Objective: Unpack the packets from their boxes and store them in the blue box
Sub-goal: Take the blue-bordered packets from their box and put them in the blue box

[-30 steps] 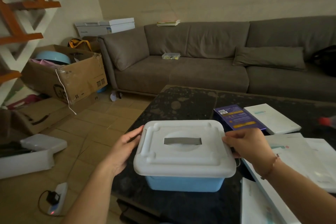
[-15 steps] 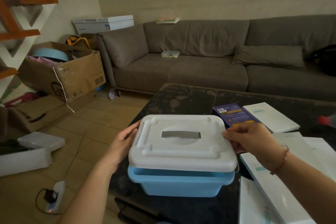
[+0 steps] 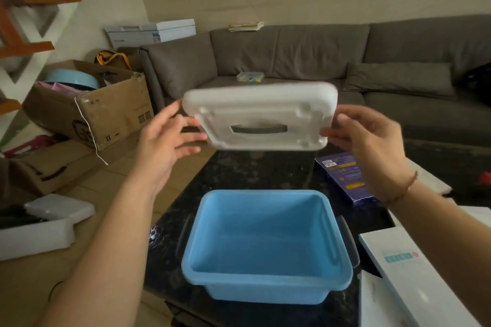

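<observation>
The blue box [image 3: 268, 292] stands open and empty on the dark table [image 3: 249, 170], near its front edge. Above it, tilted toward me and blurred, hangs its white lid [image 3: 260, 111] with a grey handle slot. My left hand [image 3: 164, 146] holds the lid's left edge between thumb and fingers. My right hand [image 3: 372, 146] grips the lid's right edge. A purple packet box [image 3: 342, 178] lies on the table right of the blue box. White packet boxes lie at the right: one [image 3: 406, 271] near me, another [image 3: 433, 183] partly behind my right wrist.
A grey sofa [image 3: 292, 61] runs behind the table. To the left on the tiled floor are an open cardboard box [image 3: 101, 114], flattened cardboard and white foam pieces [image 3: 45, 223]. A small red object [image 3: 486, 176] shows at the right edge.
Both hands have lifted the white lid off the blue box and raised it well above the table, tilting it. The box interior is now exposed.
</observation>
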A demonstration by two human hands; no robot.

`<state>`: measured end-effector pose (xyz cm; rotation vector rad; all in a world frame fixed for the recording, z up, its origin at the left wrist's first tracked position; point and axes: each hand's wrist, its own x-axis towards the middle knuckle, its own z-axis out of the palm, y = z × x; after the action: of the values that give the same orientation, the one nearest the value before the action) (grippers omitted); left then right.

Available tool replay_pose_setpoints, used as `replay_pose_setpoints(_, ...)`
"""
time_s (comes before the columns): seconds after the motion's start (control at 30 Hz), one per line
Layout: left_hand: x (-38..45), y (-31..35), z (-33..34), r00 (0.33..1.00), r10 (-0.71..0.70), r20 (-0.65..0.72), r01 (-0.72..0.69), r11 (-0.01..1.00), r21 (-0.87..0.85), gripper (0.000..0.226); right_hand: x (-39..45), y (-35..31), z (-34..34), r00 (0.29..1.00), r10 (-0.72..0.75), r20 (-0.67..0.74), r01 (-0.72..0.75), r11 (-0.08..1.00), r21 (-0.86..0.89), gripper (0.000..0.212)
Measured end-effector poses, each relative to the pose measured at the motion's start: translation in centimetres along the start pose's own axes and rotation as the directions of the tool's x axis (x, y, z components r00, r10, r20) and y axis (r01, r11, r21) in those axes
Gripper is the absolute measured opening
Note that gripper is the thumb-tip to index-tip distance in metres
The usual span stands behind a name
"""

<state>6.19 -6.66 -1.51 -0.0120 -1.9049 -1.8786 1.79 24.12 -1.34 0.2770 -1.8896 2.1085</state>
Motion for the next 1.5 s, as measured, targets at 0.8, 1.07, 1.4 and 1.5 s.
replay_pose_setpoints(0.8, -2.9, -11.4, -0.9, 0.762, -0.647, -0.031, 0.502, 0.559, 0.66, 0.013, 0.7, 14.9, -1.9, 0.781, 0.582, 0.228, -0.398, 0.744, -0.537, 0.041)
replay_pose_setpoints(1.07, -6.3, -5.8, -4.5, 0.776, -0.521, 0.356, 0.255, 0.775, 0.578, 0.092, -8.9, 4.8, -6.2, 0.853, 0.299, 0.427, 0.015, 0.805, -0.594, 0.081)
replay_pose_setpoints(1.4, -9.4, -5.0, -2.7, 0.69, -0.399, 0.604, -0.292, 0.609, 0.737, 0.121, -13.5, 6.6, -6.4, 0.845, 0.29, 0.45, 0.177, 0.642, -0.746, 0.099)
replay_pose_setpoints(1.5, -9.3, -5.0, -2.2, 0.759, -0.356, 0.545, -0.243, 0.621, 0.745, 0.109, -12.8, 6.9, -5.6, 0.856, 0.295, 0.425, 0.142, 0.657, -0.741, 0.091)
